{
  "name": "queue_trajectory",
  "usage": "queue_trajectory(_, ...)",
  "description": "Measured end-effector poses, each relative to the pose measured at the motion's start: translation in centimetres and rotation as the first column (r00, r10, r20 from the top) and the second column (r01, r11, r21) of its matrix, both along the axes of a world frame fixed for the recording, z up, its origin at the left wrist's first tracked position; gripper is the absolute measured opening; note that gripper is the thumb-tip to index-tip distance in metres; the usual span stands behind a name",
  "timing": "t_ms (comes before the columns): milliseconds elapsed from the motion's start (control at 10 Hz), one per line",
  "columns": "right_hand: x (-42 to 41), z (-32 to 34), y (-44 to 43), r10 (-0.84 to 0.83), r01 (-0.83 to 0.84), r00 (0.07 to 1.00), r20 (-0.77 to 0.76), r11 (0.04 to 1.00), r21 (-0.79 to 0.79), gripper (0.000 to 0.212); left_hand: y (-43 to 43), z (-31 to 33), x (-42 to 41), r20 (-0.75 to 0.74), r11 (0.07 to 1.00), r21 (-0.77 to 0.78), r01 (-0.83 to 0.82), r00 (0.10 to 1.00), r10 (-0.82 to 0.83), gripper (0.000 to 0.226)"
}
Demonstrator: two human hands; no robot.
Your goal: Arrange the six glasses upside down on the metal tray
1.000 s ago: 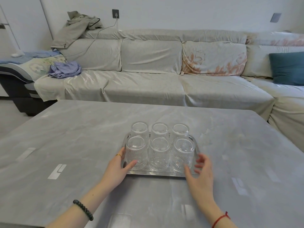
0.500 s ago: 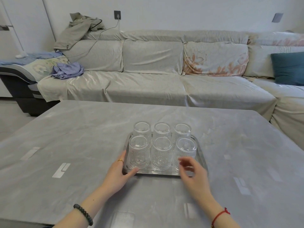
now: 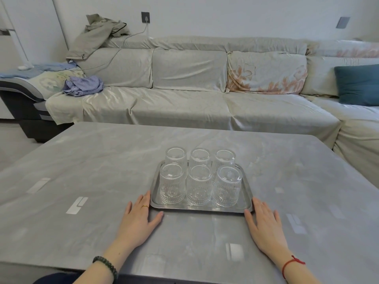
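Observation:
Several clear ribbed glasses (image 3: 199, 185) stand upside down in two rows of three on the metal tray (image 3: 202, 209) in the middle of the grey table. My left hand (image 3: 139, 219) lies flat on the table at the tray's near left corner, fingers apart, holding nothing. My right hand (image 3: 264, 222) lies flat at the tray's near right corner, fingers spread, with the thumb close to the tray's rim. Neither hand touches a glass.
The grey marble-look table (image 3: 92, 171) stretches wide on both sides of the tray. Behind it runs a long covered sofa (image 3: 184, 103) with a teal cushion (image 3: 357, 85), a striped cloth (image 3: 83, 86) and a jacket (image 3: 98, 33).
My right hand has drawn back from the front right glass and settled flat on the table by the tray's right corner. My left hand has slid off the tray's edge onto the table.

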State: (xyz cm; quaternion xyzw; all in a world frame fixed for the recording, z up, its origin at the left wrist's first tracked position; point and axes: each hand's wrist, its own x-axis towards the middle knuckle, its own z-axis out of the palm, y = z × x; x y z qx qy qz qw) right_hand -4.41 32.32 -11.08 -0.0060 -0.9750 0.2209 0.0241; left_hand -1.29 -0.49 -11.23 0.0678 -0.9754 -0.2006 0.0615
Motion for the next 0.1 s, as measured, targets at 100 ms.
queue_trajectory(100, -0.22, 0.45, 0.05, 0.012, -0.011, 1.0, 0.017, 0.999, -0.044, 0.056, -0.21, -0.3, -0.11, 0.012, 0.999, -0.049, -0.005, 1.0, 0.006, 0.08)
